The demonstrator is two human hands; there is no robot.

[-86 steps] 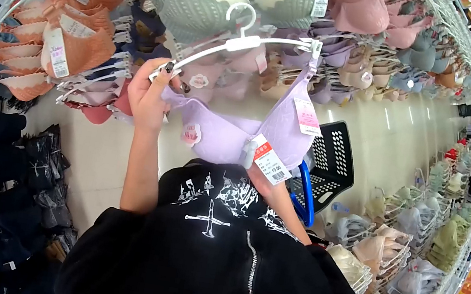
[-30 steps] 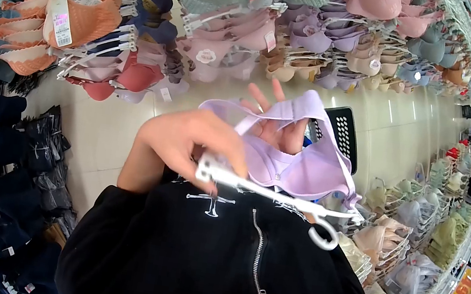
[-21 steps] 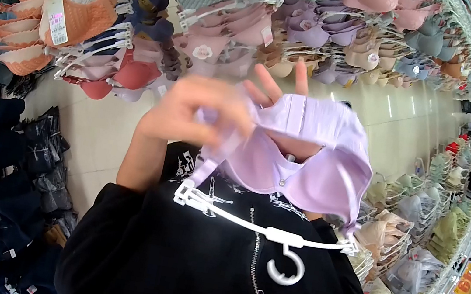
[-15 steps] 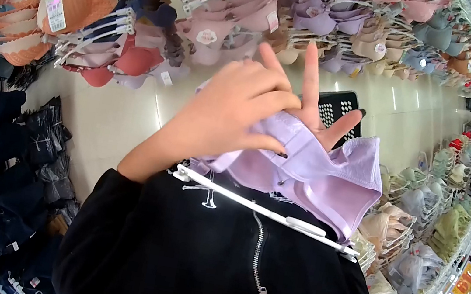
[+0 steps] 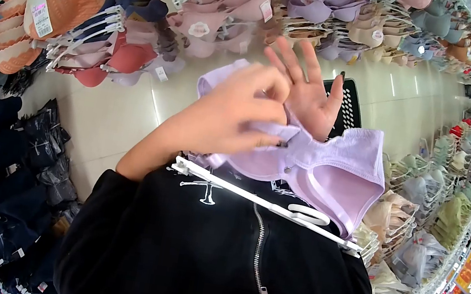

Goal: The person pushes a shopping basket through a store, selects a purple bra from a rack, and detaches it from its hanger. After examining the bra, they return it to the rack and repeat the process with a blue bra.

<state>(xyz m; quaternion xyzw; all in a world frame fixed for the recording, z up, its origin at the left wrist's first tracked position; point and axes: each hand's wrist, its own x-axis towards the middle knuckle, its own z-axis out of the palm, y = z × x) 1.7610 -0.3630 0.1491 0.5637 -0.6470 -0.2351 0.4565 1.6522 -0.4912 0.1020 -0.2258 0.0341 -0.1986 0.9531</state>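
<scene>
A lilac bra (image 5: 336, 175) hangs in front of my chest, with a white plastic hanger (image 5: 264, 202) along its lower side. My left hand (image 5: 242, 102) reaches in from the left and is closed at the bra's upper middle edge, thumb in front of the fabric. Motion blurs its fingers somewhat. Behind the bra's top edge, my right hand (image 5: 313, 101) is raised with the palm towards me and the fingers spread. The bra covers its wrist, and nothing lies in the palm.
Bras on hangers fill the racks ahead, orange ones (image 5: 64, 3) at left and pink ones (image 5: 206, 22) mid-way. Dark garments (image 5: 11, 204) hang at left, pale bras (image 5: 424, 201) at right. A black perforated basket (image 5: 350, 103) is beyond my right hand, over the tiled floor (image 5: 110, 121).
My right hand has risen and turned its palm more fully into view, fingers spreading. My left hand has shifted slightly, its fingers curling more. The bra's left part now shows above my left wrist.
</scene>
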